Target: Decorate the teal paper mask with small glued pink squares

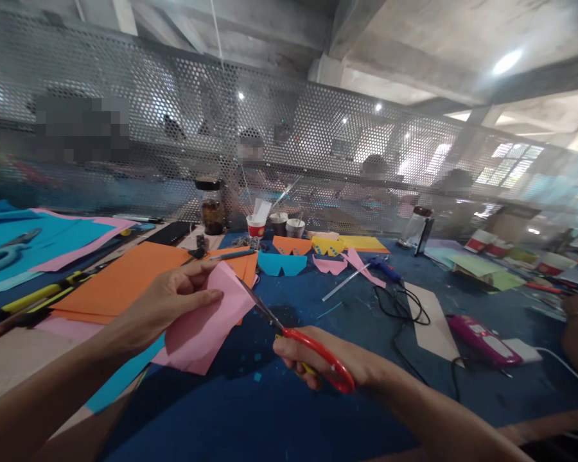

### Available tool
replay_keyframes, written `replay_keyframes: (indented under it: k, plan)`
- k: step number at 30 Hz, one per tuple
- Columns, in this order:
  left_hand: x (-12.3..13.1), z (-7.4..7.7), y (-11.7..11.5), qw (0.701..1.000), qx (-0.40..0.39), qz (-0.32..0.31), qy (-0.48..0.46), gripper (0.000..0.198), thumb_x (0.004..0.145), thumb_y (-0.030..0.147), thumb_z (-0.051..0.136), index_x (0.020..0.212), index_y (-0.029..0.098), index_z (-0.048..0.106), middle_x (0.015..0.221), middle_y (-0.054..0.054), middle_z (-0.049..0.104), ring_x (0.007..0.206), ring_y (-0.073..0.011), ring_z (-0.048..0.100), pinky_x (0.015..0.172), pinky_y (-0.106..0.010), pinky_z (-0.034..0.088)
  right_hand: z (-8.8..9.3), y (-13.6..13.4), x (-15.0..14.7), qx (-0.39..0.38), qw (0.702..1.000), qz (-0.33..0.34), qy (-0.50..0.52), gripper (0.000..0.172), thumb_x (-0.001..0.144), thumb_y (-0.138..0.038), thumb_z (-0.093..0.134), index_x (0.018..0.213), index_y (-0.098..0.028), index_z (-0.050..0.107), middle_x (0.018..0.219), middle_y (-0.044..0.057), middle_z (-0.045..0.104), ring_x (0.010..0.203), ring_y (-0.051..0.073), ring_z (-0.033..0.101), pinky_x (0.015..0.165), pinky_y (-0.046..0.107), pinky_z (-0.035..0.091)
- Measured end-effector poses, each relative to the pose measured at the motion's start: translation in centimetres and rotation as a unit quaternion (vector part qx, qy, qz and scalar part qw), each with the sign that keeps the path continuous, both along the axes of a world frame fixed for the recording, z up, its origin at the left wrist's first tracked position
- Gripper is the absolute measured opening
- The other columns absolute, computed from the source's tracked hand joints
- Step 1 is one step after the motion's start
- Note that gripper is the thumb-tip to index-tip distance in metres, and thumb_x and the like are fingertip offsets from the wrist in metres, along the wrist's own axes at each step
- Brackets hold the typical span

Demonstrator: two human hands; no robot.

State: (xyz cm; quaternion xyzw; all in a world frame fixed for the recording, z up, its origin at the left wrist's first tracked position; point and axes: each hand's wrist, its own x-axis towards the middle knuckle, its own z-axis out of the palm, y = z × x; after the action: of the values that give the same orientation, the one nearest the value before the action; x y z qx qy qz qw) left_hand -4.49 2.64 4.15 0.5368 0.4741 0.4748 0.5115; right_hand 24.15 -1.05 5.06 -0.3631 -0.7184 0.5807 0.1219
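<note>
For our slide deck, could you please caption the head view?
Left hand holds pink paper while right hand cuts it with red scissors over a blue table.

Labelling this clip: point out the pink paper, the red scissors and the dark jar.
pink paper (pixel 207 321), head view, middle of the sheet
red scissors (pixel 313 342), head view, red handle
dark jar (pixel 212 215), head view, glass body

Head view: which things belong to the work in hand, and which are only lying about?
In use: pink paper, held by the left hand; red scissors in the right hand, blades at the paper's edge.
Lying about: orange sheets, cut paper shapes, paper cups, jar, magenta device.
</note>
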Motion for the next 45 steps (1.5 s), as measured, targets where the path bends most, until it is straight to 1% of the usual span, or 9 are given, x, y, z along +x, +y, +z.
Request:
replay_keyframes:
  k: [5, 8, 13, 18, 25, 30, 34, 38, 45]
  plan:
    - [-0.04, -0.03, 0.03, 1.0, -0.004, -0.003, -0.001, 0.069, 0.068, 0.029, 0.087, 0.133, 0.022, 0.064, 0.104, -0.01, 0.081, 0.077, -0.0215, 0.077, 0.059, -0.024, 0.059, -0.23, 0.04, 0.05, -0.003, 1.0, -0.002, 0.003, 0.054, 0.097, -0.066, 0.045, 0.074, -0.018, 0.049, 0.062, -0.006, 0.045, 0.05, 0.007, 0.045, 0.047, 0.019, 0.037]
    - [0.18, 0.14, -0.18, 1.0, 0.005, 0.013, 0.004, 0.067, 0.069, 0.029, 0.087, 0.132, 0.022, 0.065, 0.102, -0.009, 0.081, 0.074, -0.0195, 0.076, 0.058, -0.021, 0.058, -0.27, 0.05, 0.11, -0.01, 1.0, 0.001, 0.004, 0.053, 0.097, -0.066, 0.046, 0.074, -0.017, 0.049, 0.061, -0.006, 0.046, 0.049, 0.006, 0.046, 0.047, 0.019, 0.037]
    - [0.53, 0.4, -0.43, 1.0, 0.004, 0.014, -0.005, 0.064, 0.069, 0.027, 0.087, 0.13, 0.022, 0.066, 0.1, -0.008, 0.081, 0.071, -0.018, 0.075, 0.057, -0.021, 0.058, -0.33, 0.05, 0.09, -0.012, 1.0, -0.004, 0.009, 0.052, 0.099, -0.063, 0.046, 0.074, -0.017, 0.05, 0.056, -0.007, 0.046, 0.046, 0.006, 0.045, 0.045, 0.019, 0.036]
    - [0.54, 0.53, -0.51, 1.0, 0.006, 0.013, -0.01, 0.059, 0.07, 0.024, 0.086, 0.126, 0.021, 0.068, 0.1, -0.008, 0.081, 0.072, -0.0173, 0.075, 0.055, -0.019, 0.056, -0.35, 0.02, 0.06, -0.011, 1.0, 0.001, 0.019, 0.052, 0.098, -0.063, 0.046, 0.073, -0.017, 0.05, 0.056, -0.007, 0.046, 0.045, 0.005, 0.044, 0.045, 0.018, 0.037]
    - [0.45, 0.58, -0.55, 1.0, -0.002, 0.01, -0.012, 0.061, 0.071, 0.024, 0.085, 0.129, 0.02, 0.067, 0.102, -0.009, 0.081, 0.074, -0.019, 0.075, 0.058, -0.021, 0.058, -0.58, 0.13, 0.12, -0.027, 0.999, 0.0, 0.021, 0.054, 0.097, -0.065, 0.047, 0.072, -0.017, 0.05, 0.054, -0.007, 0.046, 0.044, 0.005, 0.045, 0.043, 0.017, 0.036]
    - [0.39, 0.56, -0.53, 1.0, -0.009, 0.012, -0.006, 0.064, 0.07, 0.027, 0.086, 0.13, 0.023, 0.066, 0.104, -0.008, 0.081, 0.077, -0.0192, 0.075, 0.062, -0.022, 0.058, -0.66, 0.19, 0.13, -0.035, 0.999, 0.001, 0.019, 0.054, 0.097, -0.066, 0.047, 0.072, -0.017, 0.05, 0.054, -0.007, 0.046, 0.044, 0.006, 0.045, 0.042, 0.017, 0.036]
    - [0.29, 0.49, -0.48, 1.0, -0.009, 0.009, 0.006, 0.066, 0.069, 0.028, 0.086, 0.132, 0.023, 0.065, 0.103, -0.008, 0.081, 0.076, -0.0188, 0.074, 0.06, -0.022, 0.056, -0.58, 0.13, 0.05, -0.033, 0.999, 0.0, 0.021, 0.057, 0.095, -0.069, 0.048, 0.07, -0.017, 0.049, 0.054, -0.007, 0.045, 0.043, 0.005, 0.045, 0.042, 0.017, 0.036]
    - [0.18, 0.41, -0.39, 1.0, -0.012, 0.008, 0.006, 0.068, 0.069, 0.03, 0.087, 0.133, 0.023, 0.065, 0.101, -0.007, 0.081, 0.075, -0.0188, 0.074, 0.061, -0.022, 0.057, -0.57, 0.1, 0.06, -0.029, 1.0, -0.005, 0.011, 0.055, 0.096, -0.066, 0.047, 0.071, -0.017, 0.048, 0.054, -0.007, 0.045, 0.043, 0.005, 0.045, 0.042, 0.016, 0.036]
    - [0.31, 0.52, -0.48, 1.0, -0.008, 0.015, 0.0, 0.066, 0.07, 0.027, 0.086, 0.132, 0.022, 0.066, 0.102, -0.009, 0.081, 0.076, -0.0192, 0.075, 0.061, -0.022, 0.058, -0.89, 0.19, 0.17, -0.032, 0.999, -0.002, 0.024, 0.054, 0.097, -0.063, 0.049, 0.07, -0.017, 0.048, 0.053, -0.007, 0.045, 0.042, 0.005, 0.045, 0.04, 0.014, 0.036]
